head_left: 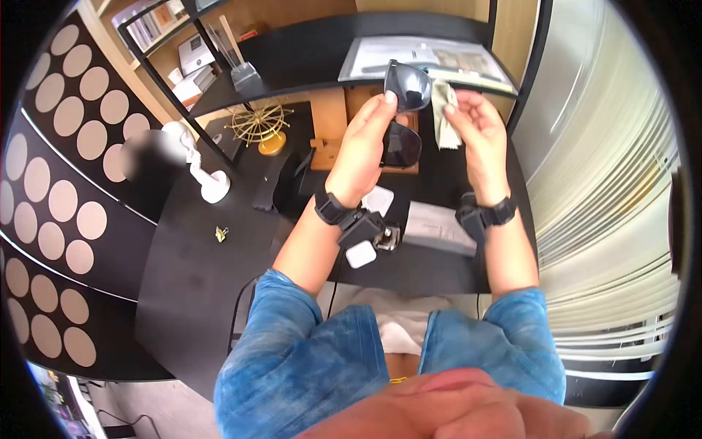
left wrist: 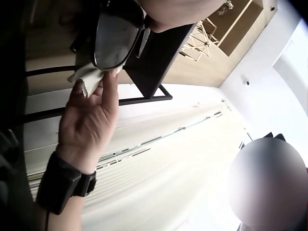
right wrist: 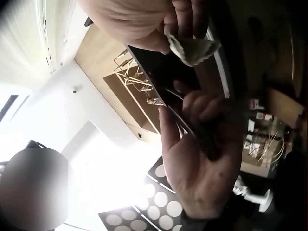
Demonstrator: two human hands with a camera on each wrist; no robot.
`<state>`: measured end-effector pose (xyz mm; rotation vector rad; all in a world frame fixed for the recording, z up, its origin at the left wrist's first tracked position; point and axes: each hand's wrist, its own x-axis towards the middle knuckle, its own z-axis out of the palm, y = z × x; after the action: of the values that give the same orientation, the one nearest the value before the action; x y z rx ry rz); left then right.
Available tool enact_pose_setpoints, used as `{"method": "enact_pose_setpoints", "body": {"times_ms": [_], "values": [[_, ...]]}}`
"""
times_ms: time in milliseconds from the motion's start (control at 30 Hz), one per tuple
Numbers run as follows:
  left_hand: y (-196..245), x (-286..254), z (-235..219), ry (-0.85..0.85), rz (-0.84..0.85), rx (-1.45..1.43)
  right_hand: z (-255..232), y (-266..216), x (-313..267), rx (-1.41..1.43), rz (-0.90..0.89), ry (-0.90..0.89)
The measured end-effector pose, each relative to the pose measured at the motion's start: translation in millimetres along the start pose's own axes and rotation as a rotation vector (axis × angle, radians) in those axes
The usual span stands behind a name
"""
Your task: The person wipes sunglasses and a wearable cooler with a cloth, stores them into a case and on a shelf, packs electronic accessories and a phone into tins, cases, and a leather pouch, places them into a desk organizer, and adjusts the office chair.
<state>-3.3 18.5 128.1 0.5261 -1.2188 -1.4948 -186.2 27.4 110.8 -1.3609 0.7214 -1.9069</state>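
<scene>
My left hand [head_left: 362, 143] holds a pair of dark sunglasses [head_left: 408, 88] by the middle, with the two lenses one above the other in the head view. A pale cloth [head_left: 444, 117] hangs from my right hand [head_left: 482, 139], pinched between thumb and fingers just right of the sunglasses. In the left wrist view one lens [left wrist: 117, 36] partly covers the cloth [left wrist: 89, 79] and the fingertips of my right hand [left wrist: 89, 118]. From the right wrist, the cloth [right wrist: 192, 50] shows above my left hand [right wrist: 202, 154], apart from it.
On the black desk [head_left: 183, 293] are a white box [head_left: 439, 228], a white case [head_left: 360, 254], a gold wheel ornament [head_left: 271, 141], a white figurine [head_left: 214, 186] and a small clip [head_left: 221, 234]. A black shelf [head_left: 292, 62] with papers [head_left: 365, 58] spans the back.
</scene>
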Motion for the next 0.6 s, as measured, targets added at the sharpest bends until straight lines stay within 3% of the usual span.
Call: {"method": "enact_pose_setpoints", "body": {"times_ms": [133,200,267,333,400,433,600], "values": [[19.1,-10.0,17.1,-0.047,0.131,-0.036,3.2,-13.7,-10.6,0.085,0.073,-0.011],[19.6,-12.7,15.3,-0.143,0.068,-0.099,0.6,-17.5,-15.3,0.063,0.072,-0.015],[13.4,-11.0,17.7,-0.074,0.101,-0.177,0.3,-21.4,-17.8,-0.024,0.057,0.011],[9.5,-10.5,13.9,-0.083,0.088,-0.173,0.7,-21.1,-15.4,-0.078,-0.080,0.014],[3.6,-7.9,1.5,-0.214,0.022,0.015,-1.4,-27.8,-16.1,-0.070,0.017,0.016],[4.5,-9.1,10.7,-0.151,0.030,-0.024,-1.7,-26.9,-16.0,-0.056,0.027,0.032],[-13.5,-6.6,12.5,-0.146,-0.075,-0.083,1.9,-25.4,-19.2,0.044,0.038,0.087]]}}
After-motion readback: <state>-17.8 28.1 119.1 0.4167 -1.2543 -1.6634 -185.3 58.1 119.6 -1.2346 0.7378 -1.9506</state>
